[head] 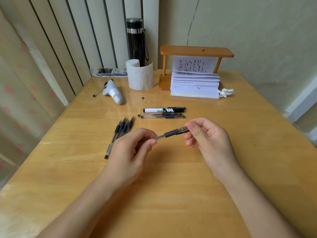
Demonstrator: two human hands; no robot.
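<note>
A clear gel pen with a black rubber grip is held above the wooden table between both hands. My left hand grips the clear barrel end. My right hand pinches the tip end, where a cap or tip section sits between thumb and fingers. Several uncapped black gel pens lie side by side just left of my left hand, tips pointing away. Two capped gel pens and a white marker lie crosswise beyond my hands.
At the back stand a black flask, a toilet roll, a wooden stand and a notepad with pen marks. A white device, a crumpled tissue and a phone lie nearby. Curtains hang left.
</note>
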